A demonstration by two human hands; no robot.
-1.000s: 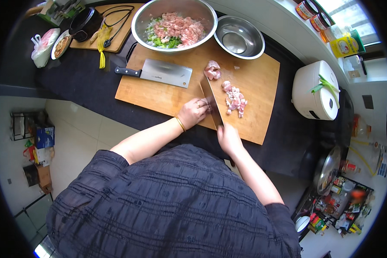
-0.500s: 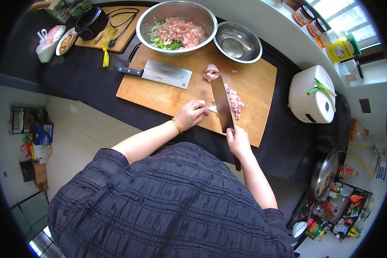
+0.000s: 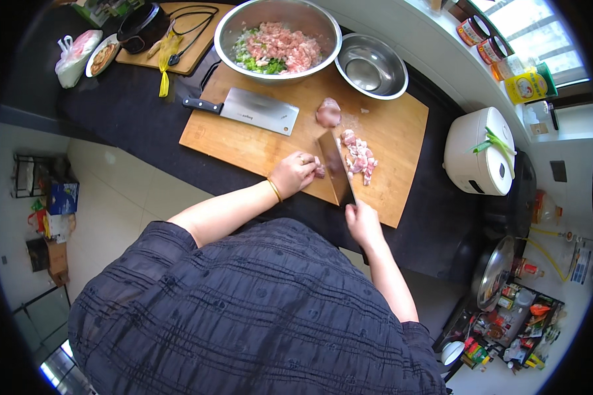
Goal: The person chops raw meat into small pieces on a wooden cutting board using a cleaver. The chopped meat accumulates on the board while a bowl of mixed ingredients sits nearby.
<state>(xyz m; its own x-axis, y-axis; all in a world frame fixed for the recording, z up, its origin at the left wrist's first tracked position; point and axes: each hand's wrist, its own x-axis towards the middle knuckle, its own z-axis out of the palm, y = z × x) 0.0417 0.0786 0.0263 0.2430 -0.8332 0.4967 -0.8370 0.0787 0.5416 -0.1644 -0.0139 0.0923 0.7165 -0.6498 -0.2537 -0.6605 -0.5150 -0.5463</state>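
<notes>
My right hand [image 3: 364,222] is closed on the handle of a knife [image 3: 337,172] with a broad blade, its blade tilted over the wooden cutting board [image 3: 402,131]. Just left of the blade, my left hand [image 3: 292,174] pinches a small strip of raw meat [image 3: 319,168] against the board, fingers bent. Chopped bits of pink meat [image 3: 360,159] lie to the blade's right. Beyond its tip sits a larger whole chunk of meat [image 3: 328,112]. A second cleaver [image 3: 260,112] with a black handle rests flat on the board, touched by neither hand.
At the board's far edge stands a big steel bowl [image 3: 223,58] of minced meat and chopped greens, beside a smaller steel bowl [image 3: 403,79]. A white rice cooker [image 3: 464,155] with scallion on its lid is at right. Far left are a black pot [image 3: 141,31] and a plate [image 3: 89,69].
The knife blade has tilted and drawn slightly nearer to me, uncovering more of the chopped meat. My left hand keeps its place on the strip. The whole view has shifted slightly.
</notes>
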